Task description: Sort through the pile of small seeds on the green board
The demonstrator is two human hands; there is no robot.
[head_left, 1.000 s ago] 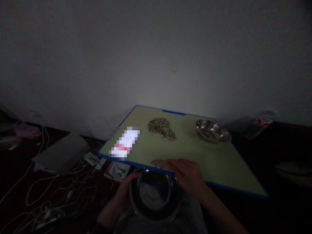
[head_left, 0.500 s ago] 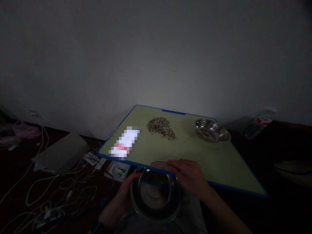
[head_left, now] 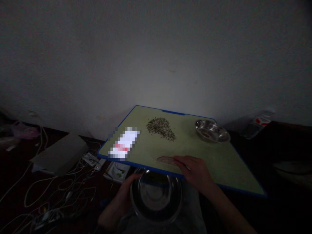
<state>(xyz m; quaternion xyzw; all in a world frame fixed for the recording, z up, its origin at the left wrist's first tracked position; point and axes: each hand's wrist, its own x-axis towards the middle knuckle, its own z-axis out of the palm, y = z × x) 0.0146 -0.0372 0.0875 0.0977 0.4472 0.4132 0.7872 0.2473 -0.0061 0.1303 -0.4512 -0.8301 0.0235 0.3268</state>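
Note:
My left hand [head_left: 129, 188] is closed on the left rim of a steel bowl [head_left: 156, 216], below the table's near edge. Its fingers are partly hidden behind the bowl. In my right hand [head_left: 195, 169] is a thin, clear, half-round protractor [head_left: 167, 159] with reddish markings, pinched at its right end. It is just over the near edge of the pale green table [head_left: 185, 146]. Beyond it, a patch of small dark grains [head_left: 161, 126] lies spread on the tabletop. A second steel bowl [head_left: 212, 131] stands on the right, with something small and orange-brown inside.
A lit phone, blurred out [head_left: 124, 143], lies on the table's left side. A blue rim [head_left: 240, 190] borders the tabletop. Tangled white cables [head_left: 70, 191], a power strip [head_left: 91, 160] and a grey box [head_left: 60, 154] are on the floor at left. A wall [head_left: 156, 58] rises behind.
My right hand has moved slightly right and away from me, carrying the protractor from above the held bowl to over the tabletop. The left hand and bowl are nearly still.

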